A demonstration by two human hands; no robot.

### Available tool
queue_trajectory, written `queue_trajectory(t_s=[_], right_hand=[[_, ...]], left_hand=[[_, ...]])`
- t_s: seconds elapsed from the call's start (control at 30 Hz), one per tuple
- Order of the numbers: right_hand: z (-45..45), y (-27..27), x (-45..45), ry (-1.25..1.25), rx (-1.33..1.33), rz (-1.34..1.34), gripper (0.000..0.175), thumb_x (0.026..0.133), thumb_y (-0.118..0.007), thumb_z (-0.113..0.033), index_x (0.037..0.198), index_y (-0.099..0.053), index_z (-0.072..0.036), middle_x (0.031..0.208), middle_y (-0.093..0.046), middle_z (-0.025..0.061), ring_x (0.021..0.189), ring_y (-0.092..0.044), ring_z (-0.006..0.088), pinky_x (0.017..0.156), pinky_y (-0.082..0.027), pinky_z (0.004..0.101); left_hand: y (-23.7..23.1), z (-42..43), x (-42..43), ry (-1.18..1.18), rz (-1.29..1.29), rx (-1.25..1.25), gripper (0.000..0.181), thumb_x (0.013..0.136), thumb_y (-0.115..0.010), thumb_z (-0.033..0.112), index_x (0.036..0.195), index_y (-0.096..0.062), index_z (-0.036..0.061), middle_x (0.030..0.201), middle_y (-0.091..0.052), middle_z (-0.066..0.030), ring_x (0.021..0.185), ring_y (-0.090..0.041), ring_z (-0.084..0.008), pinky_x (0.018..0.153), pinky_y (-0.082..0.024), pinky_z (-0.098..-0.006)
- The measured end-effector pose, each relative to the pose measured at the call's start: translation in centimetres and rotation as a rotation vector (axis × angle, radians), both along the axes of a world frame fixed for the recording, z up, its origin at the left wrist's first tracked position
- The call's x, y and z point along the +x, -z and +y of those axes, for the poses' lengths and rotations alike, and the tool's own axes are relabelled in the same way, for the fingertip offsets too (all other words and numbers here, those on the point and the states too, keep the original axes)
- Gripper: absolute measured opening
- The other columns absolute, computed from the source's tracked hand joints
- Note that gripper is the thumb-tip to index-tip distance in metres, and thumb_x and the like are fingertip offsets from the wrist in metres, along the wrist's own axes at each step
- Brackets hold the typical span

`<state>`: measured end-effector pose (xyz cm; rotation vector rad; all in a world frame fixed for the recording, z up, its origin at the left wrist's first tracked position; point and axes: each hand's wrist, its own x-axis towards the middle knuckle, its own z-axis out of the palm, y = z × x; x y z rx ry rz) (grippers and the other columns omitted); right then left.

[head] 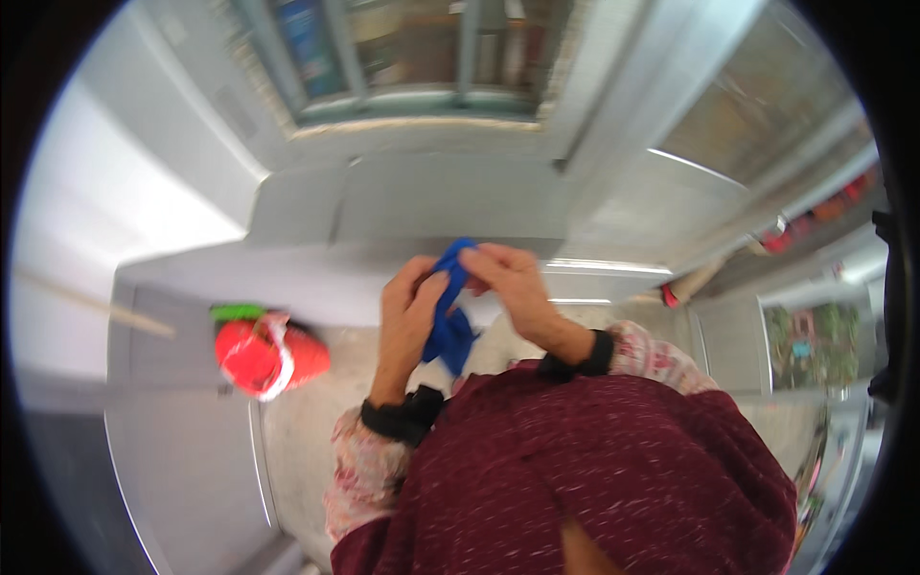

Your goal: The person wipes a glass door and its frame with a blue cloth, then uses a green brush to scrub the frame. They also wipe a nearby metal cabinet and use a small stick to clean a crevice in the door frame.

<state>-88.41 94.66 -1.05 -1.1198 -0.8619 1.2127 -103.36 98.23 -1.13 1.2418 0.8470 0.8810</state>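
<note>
A blue cloth (449, 327) is held up in front of my body, between both hands. My left hand (411, 309) grips it from the left, with the thumb on top. From the right, my right hand (514, 284) pinches its upper edge between thumb and fingers. The lower part of the cloth hangs free beside my left hand. Black bands circle both wrists, over floral sleeves. What the curled fingers do behind the cloth is hidden.
A red bag or container (273, 356) with a white band stands on the floor at the left, beside a green object (237, 312). A grey wall ledge (445, 205) lies ahead under a barred window (417, 108). A metal-framed door (668, 187) stands at the right.
</note>
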Motion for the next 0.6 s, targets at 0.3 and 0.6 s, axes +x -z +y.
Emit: queue_trajectory(t_s=[0.3,0.6], right_hand=[[-0.3,0.5,0.0,0.093,0.043,0.132,0.021,0.094,-0.052,-0.023,0.088,-0.060,-0.004,0.081,-0.062,0.0016,0.074,-0.053,0.0055,0.066,-0.045,0.0201],[-0.1,4.7,-2.5,-0.276,0.209,-0.491,0.055,0.083,-0.061,-0.013,0.133,-0.039,-0.006,0.093,-0.060,0.0059,0.075,-0.057,0.0107,0.065,-0.047,0.0227]], left_hand=[[2.8,-0.4,0.5,0.295,0.225,-0.003,0.030,0.089,-0.057,0.021,0.108,-0.057,-0.0023,0.088,-0.062,-0.0064,0.079,-0.057,-0.0124,0.072,-0.046,-0.0252],[3.6,-0.9,-1.4,-0.242,-0.272,-0.441,0.034,0.093,-0.050,0.028,0.114,-0.054,0.0014,0.103,-0.059,-0.0084,0.092,-0.059,-0.0165,0.075,-0.052,-0.0315]])
